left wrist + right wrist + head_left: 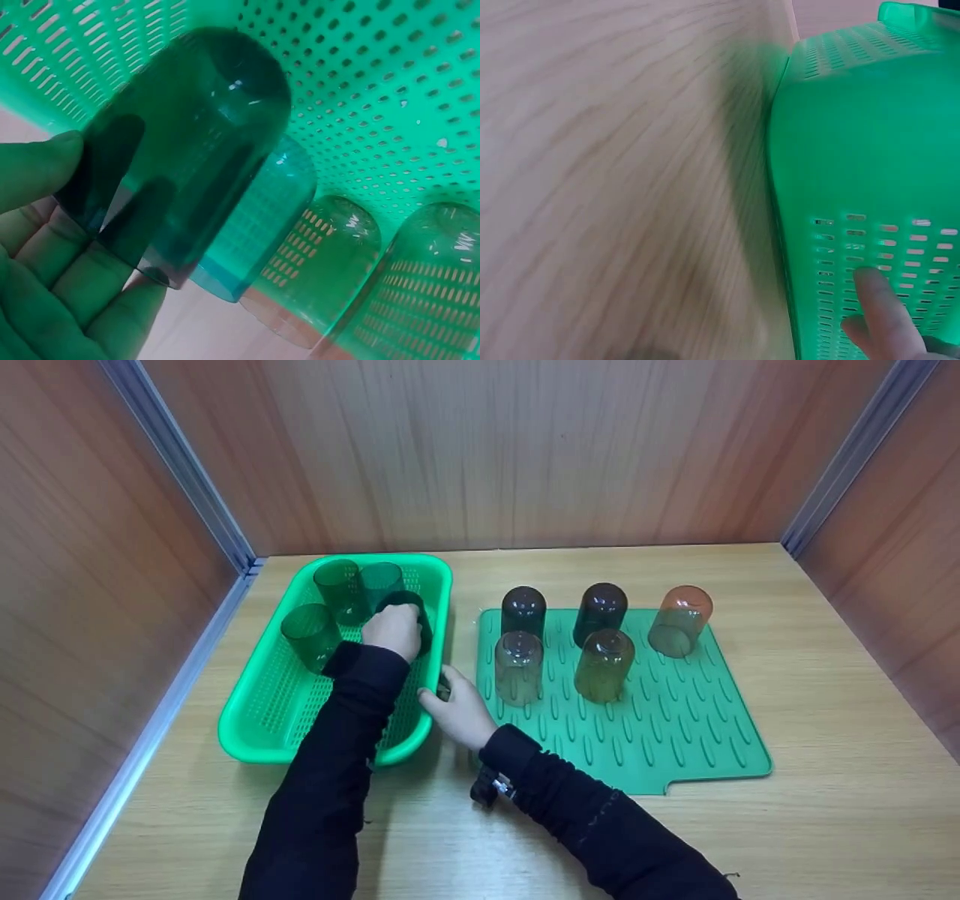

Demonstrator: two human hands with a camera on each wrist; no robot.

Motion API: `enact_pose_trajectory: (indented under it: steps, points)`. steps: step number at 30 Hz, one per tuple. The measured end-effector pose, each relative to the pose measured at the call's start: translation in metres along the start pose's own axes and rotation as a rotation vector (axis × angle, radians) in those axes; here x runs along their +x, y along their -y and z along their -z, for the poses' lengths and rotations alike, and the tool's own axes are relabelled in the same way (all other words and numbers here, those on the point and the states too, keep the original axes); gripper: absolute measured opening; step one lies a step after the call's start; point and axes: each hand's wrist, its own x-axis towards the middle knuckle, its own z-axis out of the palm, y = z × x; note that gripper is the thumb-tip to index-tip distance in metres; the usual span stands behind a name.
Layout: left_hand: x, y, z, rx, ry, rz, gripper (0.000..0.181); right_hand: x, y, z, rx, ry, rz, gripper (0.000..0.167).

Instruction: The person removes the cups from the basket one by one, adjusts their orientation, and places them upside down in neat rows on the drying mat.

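Note:
Inside the green plastic basket [259,739], my left hand [394,631] holds a dark-tinted glass [187,142] near its open end, with thumb and fingers on it. A teal glass [381,579] stands right behind that one. Two green glasses, a back one [339,585] and a front one [309,634], are farther left in the basket. My right hand [461,712] grips the basket's right side: the thumb lies at the rim, and fingers [885,311] touch the perforated outer wall.
Right of the basket lies a green ridged mat [697,735]. Upside-down glasses stand on it: two dark ones [523,611] [600,611], a clear one [518,667], a yellowish one [604,666] and an orange one [680,620]. Wooden panels [487,450] enclose the table.

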Motion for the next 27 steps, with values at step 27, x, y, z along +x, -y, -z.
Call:
enact_pose_trajectory:
  steps: [27]
  points:
    - [-0.038, -0.016, 0.031, -0.018, -0.235, -0.032, 0.015, -0.002, -0.003, 0.001, 0.054, 0.034, 0.008, 0.046]
